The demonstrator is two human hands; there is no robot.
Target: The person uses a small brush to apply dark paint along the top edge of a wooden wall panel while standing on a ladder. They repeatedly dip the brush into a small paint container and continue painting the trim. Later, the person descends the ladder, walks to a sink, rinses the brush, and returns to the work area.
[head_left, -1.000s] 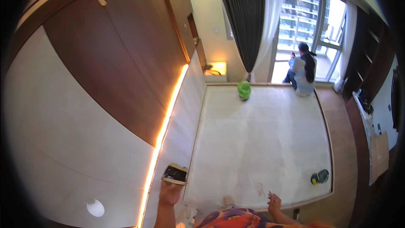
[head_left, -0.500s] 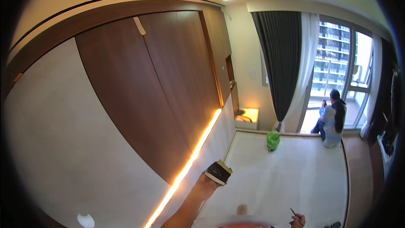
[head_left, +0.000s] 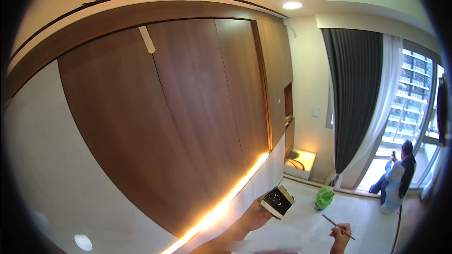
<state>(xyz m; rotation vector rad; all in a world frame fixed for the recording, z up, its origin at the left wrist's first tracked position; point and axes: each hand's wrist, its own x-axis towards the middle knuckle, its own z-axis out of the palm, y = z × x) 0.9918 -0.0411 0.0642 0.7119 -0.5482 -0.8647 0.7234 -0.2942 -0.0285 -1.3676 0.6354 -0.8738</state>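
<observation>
A: What's in the hands?

B: The left hand is curled around 1 small square container, tan on the outside and dark and glossy inside, tilted so its open face shows. The right hand is pinched shut on 1 thin stick, maybe a brush; I can't tell which.

A: Where is the container against the glowing light strip?

B: Just right of it, near its upper end, held up in the air below the brown wall panels.

A: Any packages or labels?

B: 1 green bag lies on the pale floor right of the strip, beyond the container. 1 pale tape strip is stuck high on the panels, far above the light strip. 1 person sits by the window, further right.
</observation>
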